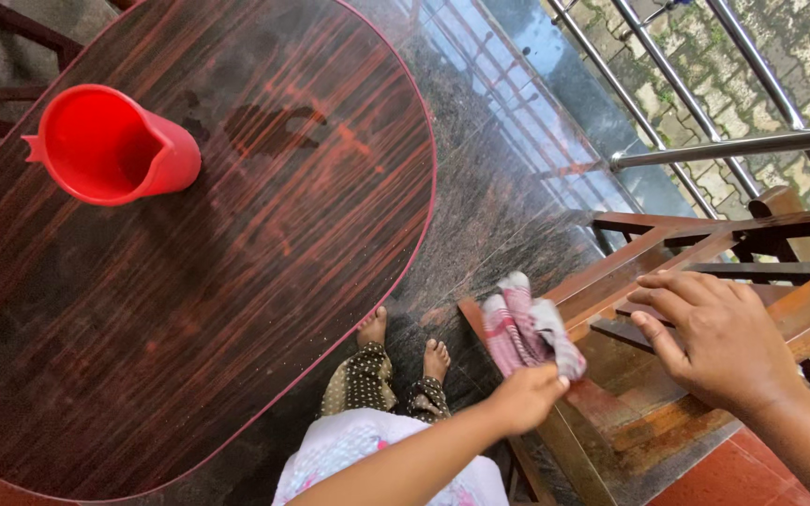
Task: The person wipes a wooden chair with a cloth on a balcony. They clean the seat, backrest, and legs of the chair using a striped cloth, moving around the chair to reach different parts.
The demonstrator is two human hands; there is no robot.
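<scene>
Left hand: my left hand point(529, 394) is closed around a striped cloth point(527, 328) — pink, white and grey — pinching its lower end so the rest bunches upward.
Right hand: my right hand point(714, 342) lies open, palm down, fingers spread on the wooden chair frame point(667, 281); it grips nothing.
Cloth: it sits against the near edge of the chair frame, just beside my right hand but apart from it.
Chair: reddish-brown wood, tilted in the view, its slats running under my right hand.
Table: an oval table point(189, 309) with a dark, streaked wood-grain top and a red rim fills the left side — well apart from both hands.
Jug: a red plastic jug point(110, 145) stands upright near the table's far end.
Below: my bare feet point(405, 342) on the dark speckled floor point(499, 206).
Beyond: a steel railing point(733, 145).
</scene>
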